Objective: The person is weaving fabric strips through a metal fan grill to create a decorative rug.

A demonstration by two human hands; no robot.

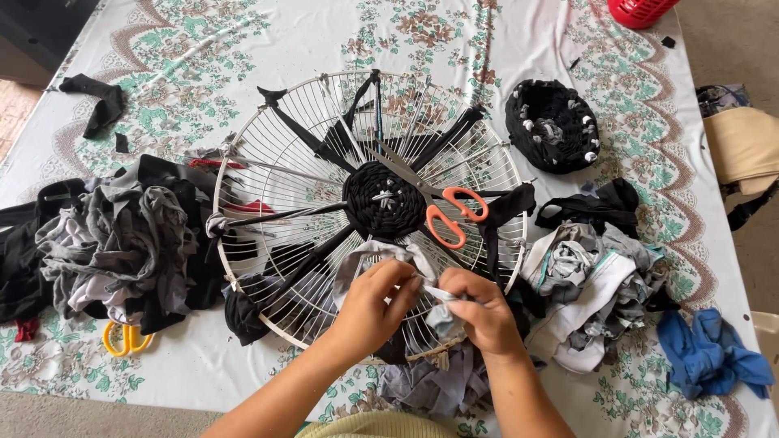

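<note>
Both my left hand point(369, 304) and right hand point(479, 312) hold a closed grip on the pale grey fabric strip point(388, 253) at the near edge of the round white wire fan guard point(251, 146). Risk: overpulling could tear the strip or slip it off the wires; the orange-handled scissors point(446, 212) lying on the guard could slide. Count: one guard, one black woven basket point(552, 123), two scissors including the yellow-handled pair point(122, 339), all on the floral-clothed bench point(203, 49).

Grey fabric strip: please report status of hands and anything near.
Left hand and right hand both pinch grey fabric strip over wire frame. Orange scissors lie close above.
</note>
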